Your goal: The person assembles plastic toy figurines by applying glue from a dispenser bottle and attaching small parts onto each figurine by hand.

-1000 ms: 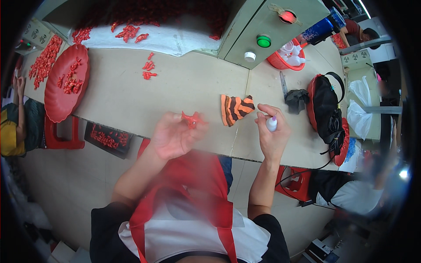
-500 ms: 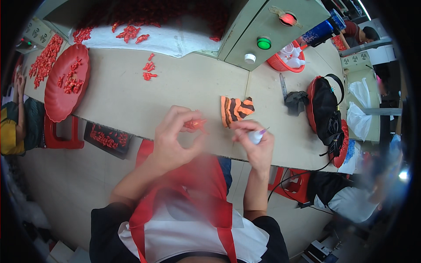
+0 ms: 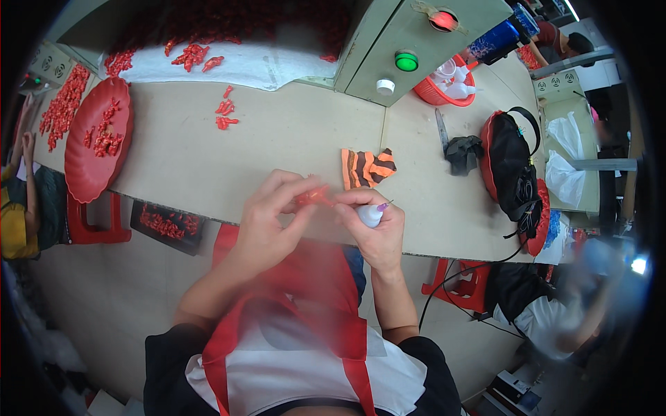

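Between the thumb and fingers of my left hand is a small red figurine with gold-coloured touches; its exact shape is blurred. My right hand grips a small white squeeze bottle with a purple needle tip, which points up and to the right, away from the figurine. The right thumb and forefinger come together at the figurine's right side. Whether they pinch a fine tool there is too small to tell. Just beyond the right hand lies an orange and brown striped cloth.
Several red figurines lie farther back, before a grey cabinet with a green button. At left stands a red scalloped tray. Rightward are a knife, a dark cloth, a red basket and a black bag.
My right hand has moved left with the squeeze bottle, and its fingertips now meet the figurine. My left hand keeps hold of the figurine. The whole view has shifted slightly.
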Demonstrator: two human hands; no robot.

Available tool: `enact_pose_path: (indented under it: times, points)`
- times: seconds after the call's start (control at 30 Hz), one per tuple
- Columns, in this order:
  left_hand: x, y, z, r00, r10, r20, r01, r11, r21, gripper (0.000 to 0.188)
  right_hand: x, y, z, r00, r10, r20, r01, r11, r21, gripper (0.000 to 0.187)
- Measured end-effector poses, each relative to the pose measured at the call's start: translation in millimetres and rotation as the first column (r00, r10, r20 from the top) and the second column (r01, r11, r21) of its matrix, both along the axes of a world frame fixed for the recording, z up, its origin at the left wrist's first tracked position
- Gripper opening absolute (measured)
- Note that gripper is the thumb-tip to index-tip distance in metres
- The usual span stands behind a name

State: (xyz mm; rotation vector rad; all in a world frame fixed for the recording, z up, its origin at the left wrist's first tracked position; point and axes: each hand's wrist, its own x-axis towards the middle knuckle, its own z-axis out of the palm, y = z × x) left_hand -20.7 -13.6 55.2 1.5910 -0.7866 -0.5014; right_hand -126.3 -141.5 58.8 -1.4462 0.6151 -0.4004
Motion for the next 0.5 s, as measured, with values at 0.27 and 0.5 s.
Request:
enact_pose_path:
  times: [0.27, 0.5]
  points:
    - [0.4, -1.5, 0.8, 0.997, 0.019, 0.077, -0.018, 1.0, -0.011, 0.035, 1.8, -2.3, -0.6, 1.0, 0.017, 0.025, -0.016, 0.999, -0.033, 0.009]
    - [-2.8, -2.2, -0.9, 0.999, 0.031, 0.028, -0.031, 0.999, -0.011, 0.038, 3.0, -2.6, 0.7, 0.999, 0.013, 0.034, -0.013, 1.0, -0.022, 0.009]
